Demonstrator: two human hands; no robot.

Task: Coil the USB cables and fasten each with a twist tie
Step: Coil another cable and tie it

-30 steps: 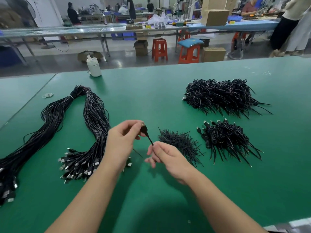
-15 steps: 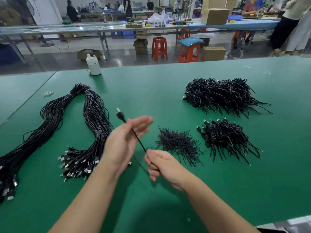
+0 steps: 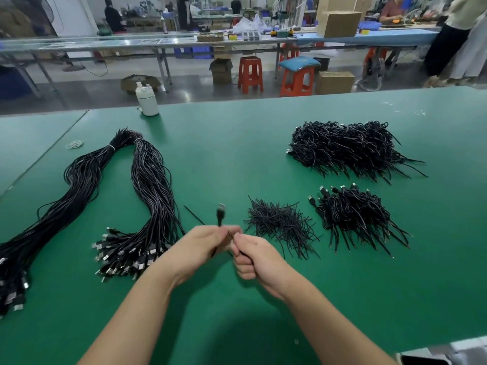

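Your tabletop (image 3: 237, 143) wears a matt green covering, smooth and faintly sheened where light falls. The uncoiled cables (image 3: 152, 185) beside you show slick black plastic jackets, ending in bright metal plugs (image 3: 123, 256). The cable (image 3: 220, 214) in your left hand (image 3: 203, 243) has the same black plastic moulding. The white bottle (image 3: 147, 101) looks like smooth, dull plastic. Behind you, glossy orange plastic stools (image 3: 249, 73) and matt brown cardboard boxes (image 3: 338, 23).

I'm seeing one black USB cable (image 3: 220, 214) standing plug-up at centre, while the uncoiled cables (image 3: 150, 204) are lying bundled at nine o'clock. Loose twist ties (image 3: 280, 222) are sitting at three o'clock, with coiled cables (image 3: 355, 219) piled beyond them toward two.
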